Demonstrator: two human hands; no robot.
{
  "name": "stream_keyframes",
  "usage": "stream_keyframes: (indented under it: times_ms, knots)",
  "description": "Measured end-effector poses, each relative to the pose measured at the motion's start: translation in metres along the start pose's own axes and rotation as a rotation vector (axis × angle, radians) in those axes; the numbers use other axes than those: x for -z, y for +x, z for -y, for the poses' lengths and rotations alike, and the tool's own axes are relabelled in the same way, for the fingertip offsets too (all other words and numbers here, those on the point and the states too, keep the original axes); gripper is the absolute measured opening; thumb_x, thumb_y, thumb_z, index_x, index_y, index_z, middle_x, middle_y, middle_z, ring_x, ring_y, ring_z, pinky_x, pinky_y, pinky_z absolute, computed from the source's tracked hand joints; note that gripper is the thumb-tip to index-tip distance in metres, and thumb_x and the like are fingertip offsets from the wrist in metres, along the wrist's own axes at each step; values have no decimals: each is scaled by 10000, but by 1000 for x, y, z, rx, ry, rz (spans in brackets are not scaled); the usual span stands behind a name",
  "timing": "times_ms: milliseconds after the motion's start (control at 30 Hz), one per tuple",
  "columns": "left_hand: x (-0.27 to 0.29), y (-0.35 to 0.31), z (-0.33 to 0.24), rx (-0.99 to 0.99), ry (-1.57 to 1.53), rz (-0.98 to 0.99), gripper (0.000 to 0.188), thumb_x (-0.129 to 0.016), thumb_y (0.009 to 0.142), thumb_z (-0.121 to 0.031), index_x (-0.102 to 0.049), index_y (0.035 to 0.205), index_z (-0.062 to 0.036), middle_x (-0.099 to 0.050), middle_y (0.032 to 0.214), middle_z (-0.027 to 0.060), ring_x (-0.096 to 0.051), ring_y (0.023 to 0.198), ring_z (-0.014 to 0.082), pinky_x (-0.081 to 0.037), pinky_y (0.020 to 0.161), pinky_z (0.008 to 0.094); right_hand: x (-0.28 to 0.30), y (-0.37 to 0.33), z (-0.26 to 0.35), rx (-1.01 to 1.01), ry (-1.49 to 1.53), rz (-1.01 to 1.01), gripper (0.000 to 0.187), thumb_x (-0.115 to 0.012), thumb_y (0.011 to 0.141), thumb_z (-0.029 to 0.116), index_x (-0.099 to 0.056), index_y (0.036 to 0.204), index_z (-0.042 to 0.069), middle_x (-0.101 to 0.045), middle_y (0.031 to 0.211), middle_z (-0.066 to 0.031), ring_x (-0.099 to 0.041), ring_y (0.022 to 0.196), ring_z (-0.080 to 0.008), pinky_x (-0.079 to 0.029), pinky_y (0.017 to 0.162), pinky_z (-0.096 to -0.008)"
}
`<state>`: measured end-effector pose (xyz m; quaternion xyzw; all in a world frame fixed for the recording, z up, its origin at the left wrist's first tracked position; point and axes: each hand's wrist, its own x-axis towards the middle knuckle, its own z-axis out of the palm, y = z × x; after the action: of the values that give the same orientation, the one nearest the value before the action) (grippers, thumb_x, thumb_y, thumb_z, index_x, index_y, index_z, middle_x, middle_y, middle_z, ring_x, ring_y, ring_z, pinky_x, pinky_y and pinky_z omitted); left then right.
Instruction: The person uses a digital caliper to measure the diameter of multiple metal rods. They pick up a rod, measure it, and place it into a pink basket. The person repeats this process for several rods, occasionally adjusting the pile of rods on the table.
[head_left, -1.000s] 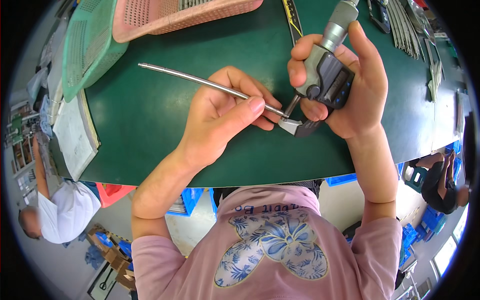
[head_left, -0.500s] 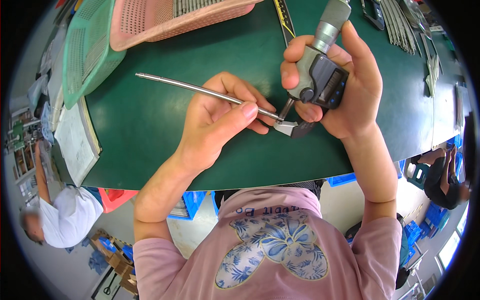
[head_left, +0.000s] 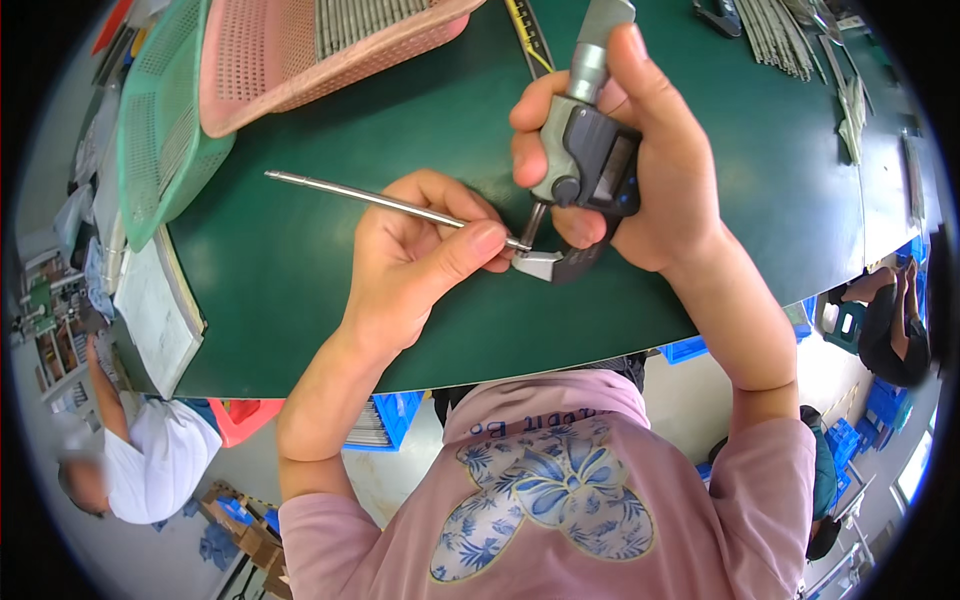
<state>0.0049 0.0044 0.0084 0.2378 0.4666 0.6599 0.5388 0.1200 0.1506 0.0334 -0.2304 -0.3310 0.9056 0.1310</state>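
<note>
Fingers of left hand [head_left: 415,255] pinch metal rod [head_left: 385,202] into micrometer [head_left: 583,170].

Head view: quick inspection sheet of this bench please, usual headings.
Surface: green bench mat, bare in front of the hands.
Job's things: thin metal rod, one end between the anvils of a digital micrometer.
Clutter: pink basket holding metal rods, green basket, white papers at left edge, more rods top right.
Grippers: left hand pinches the rod; right hand grips the micrometer.
Cables: nothing seen.
Surroundings: blue bins under the bench, other people seated left and right.
</note>
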Motion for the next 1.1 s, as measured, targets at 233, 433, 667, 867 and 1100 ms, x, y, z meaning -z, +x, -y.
stream_keyframes:
  times_ms: [233, 433, 667, 867, 1100]
  knots:
    - [3, 2, 1, -44, -52, 68, 186, -618, 762, 39, -476, 872, -9, -597, 880, 143, -604, 748, 157, -527, 677, 274, 5, 2, -2, -8, 33, 36, 610, -189, 924, 456, -536, 954, -46, -572, 692, -131, -433, 358, -137, -367, 317, -218]
    - [4, 2, 1, -42, -17, 95, 192, -608, 750, 61, -465, 853, -17, -592, 895, 151, -602, 760, 154, -525, 687, 275, 2, 2, 4, -99, 70, 40, 607, -199, 918, 454, -534, 959, -49, -571, 701, -135, -438, 363, -140, -372, 322, -219]
    - [4, 2, 1, -55, -16, 122, 191, -607, 744, 61, -466, 846, -19, -590, 902, 151, -597, 755, 155, -522, 692, 274, -3, -2, 0, -37, 82, -2, 590, -285, 892, 506, -559, 888, -17, -574, 677, -133, -435, 363, -129, -360, 317, -205]
    - [2, 3, 2, -47, 9, 131, 197, -611, 753, 36, -474, 887, -12, -565, 917, 124, -580, 830, 154, -516, 700, 275, -1, 1, 5, 11, -158, -15, 584, -341, 868, 531, -572, 823, -3, -568, 630, -123, -430, 359, -123, -334, 306, -204]
    - [-5, 1, 1, 34, 23, 31, 173, -606, 815, -46, -477, 920, 0, -568, 890, 105, -585, 793, 141, -520, 690, 274, 2, 2, 6, 57, -172, -11, 613, -346, 845, 563, -574, 816, -5, -573, 640, -124, -430, 364, -117, -347, 323, -203]
